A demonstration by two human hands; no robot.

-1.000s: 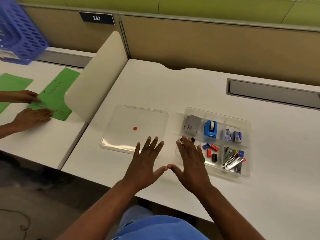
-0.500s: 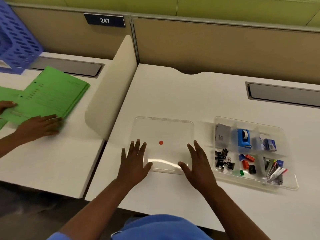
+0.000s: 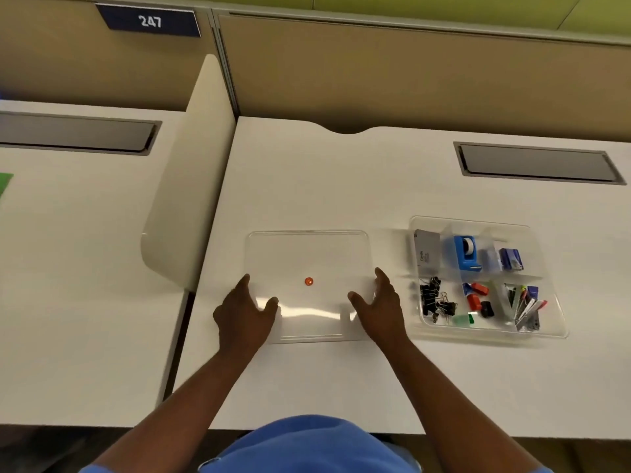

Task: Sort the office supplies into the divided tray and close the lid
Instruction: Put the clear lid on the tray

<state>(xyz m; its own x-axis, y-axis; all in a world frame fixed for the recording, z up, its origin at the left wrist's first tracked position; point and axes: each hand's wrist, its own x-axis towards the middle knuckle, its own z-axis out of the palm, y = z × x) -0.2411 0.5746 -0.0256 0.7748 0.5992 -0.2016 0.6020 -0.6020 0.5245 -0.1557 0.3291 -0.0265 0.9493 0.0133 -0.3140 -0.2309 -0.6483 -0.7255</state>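
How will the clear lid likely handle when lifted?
The clear lid looks thin and flat, so probably light and slightly flexible. Its glossy surface shows glare, so it may be slippery. Left hand and right hand at opposite sides should steady it.

Seen from the wearer's own head camera: a plain blue top [image 3: 307, 445] of smooth cloth, with a faint fold line across its front. Slivers of the short left sleeve [image 3: 94, 469] and right sleeve [image 3: 543, 470] show at the bottom edge. The left forearm [image 3: 191, 387] and right forearm [image 3: 440, 380] are bare, as are the left hand [image 3: 244, 312] and right hand [image 3: 379, 308].
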